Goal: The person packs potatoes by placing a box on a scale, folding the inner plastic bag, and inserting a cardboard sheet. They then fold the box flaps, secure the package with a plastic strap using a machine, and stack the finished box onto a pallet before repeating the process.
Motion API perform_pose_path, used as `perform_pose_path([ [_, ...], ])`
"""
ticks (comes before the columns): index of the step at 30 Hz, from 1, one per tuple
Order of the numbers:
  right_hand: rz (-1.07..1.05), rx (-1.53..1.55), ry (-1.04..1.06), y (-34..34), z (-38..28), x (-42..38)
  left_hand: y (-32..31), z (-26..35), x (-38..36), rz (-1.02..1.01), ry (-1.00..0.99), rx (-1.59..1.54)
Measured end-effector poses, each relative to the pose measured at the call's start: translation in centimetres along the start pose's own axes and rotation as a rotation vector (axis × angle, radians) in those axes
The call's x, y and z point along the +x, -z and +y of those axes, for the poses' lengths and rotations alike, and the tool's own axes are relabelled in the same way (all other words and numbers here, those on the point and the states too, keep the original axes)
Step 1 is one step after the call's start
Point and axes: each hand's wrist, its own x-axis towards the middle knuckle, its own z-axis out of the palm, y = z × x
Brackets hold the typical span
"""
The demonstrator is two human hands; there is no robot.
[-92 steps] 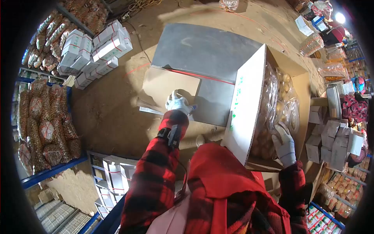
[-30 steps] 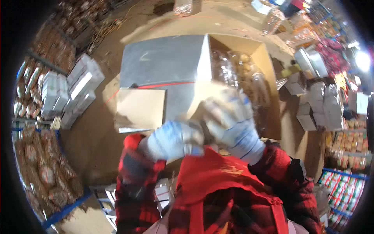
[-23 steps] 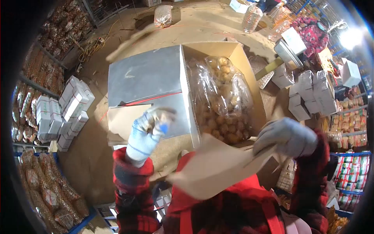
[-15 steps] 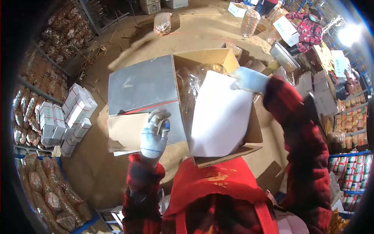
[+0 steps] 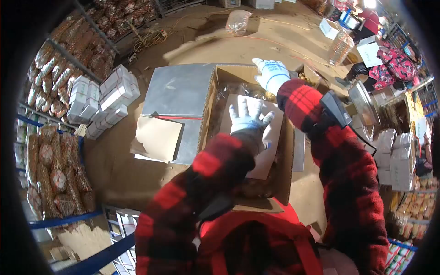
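An open cardboard box [image 5: 288,160] stands in front of me. Inside it, a pale sheet [image 5: 266,162] lies over clear plastic wrapping [image 5: 224,91] and brownish contents that are mostly covered. My gloved left hand [image 5: 250,118] rests on the sheet with its fingers spread. My gloved right hand [image 5: 272,77] is at the far right corner of the box, fingers stretched out, holding nothing I can see. Left of the box is a grey panel [image 5: 176,91]. Tan cardboard sheets [image 5: 156,137] lie on its near part.
Tied white boxes [image 5: 117,94] are stacked at left, near racks of filled bags [image 5: 57,169]. A clear bag [image 5: 238,23] sits on the floor ahead. At right are a person in a patterned jacket [image 5: 392,64], a metal scale [image 5: 364,103] and white cartons [image 5: 394,158].
My left hand has moved from above the tan sheets onto the pale sheet, which now lies lower in the box. My right hand has let go of the sheet's far edge.
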Motion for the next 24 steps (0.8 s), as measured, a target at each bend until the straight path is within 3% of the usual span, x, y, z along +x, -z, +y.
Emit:
perform_pose_path([
  [2, 0.262, -0.083, 0.070, -0.5, 0.8, -0.3, -2.0, 0.5, 2.5, -0.208, 0.121, 0.031],
  [3, 0.394, -0.123, 0.103, -0.7, 1.3, -0.3, -5.9, -1.0, 3.6, -0.275, 0.187, -0.154],
  [4, 0.194, -0.111, 0.115, -0.8, 1.6, -0.1, -9.6, -2.6, 4.8, -0.333, 0.267, -0.333],
  [7, -0.405, -0.073, 0.120, -0.7, 2.1, -0.4, -14.2, -4.3, 6.4, -0.274, 0.112, -0.320],
  [9, -0.256, 0.089, 0.582, -7.3, 3.0, -4.1, -18.4, -5.5, 7.5, -0.228, -0.002, -0.315],
  [10, -0.250, 0.062, 0.586, -9.8, 2.8, -5.4, -19.3, -5.4, 7.1, -0.230, -0.074, -0.261],
  [12, -0.317, -0.149, 0.302, -15.6, 2.0, -5.9, -6.2, -0.7, 1.1, -0.139, 0.261, -0.344],
  [14, -0.406, -0.280, 0.299, -14.3, 1.0, -7.1, -3.0, 0.1, -3.0, -0.118, 0.221, -0.300],
  [17, -0.622, -0.477, 0.378, -11.0, -0.5, -7.3, -4.7, -1.3, -3.2, 0.491, 0.249, -0.249],
  [18, -0.323, -0.519, 0.377, -11.9, 0.2, -8.3, -4.5, -1.2, -1.8, 0.603, 0.272, -0.252],
  [20, -0.163, -0.443, 0.415, -12.8, 0.7, -8.5, -6.0, -2.5, 2.5, 0.674, 0.224, -0.233],
  [22, -0.165, -0.556, 0.383, -15.7, 1.6, -7.4, -7.4, -3.4, 8.8, 0.791, 0.195, -0.163],
  [23, -0.571, -0.349, 0.237, -8.2, -0.6, -8.8, -8.9, -3.6, 11.2, 0.854, 0.198, -0.085],
  [24, -0.509, -0.174, 0.266, -5.3, -0.2, -10.5, -10.9, -3.8, 12.2, 0.634, 0.133, -0.532],
])
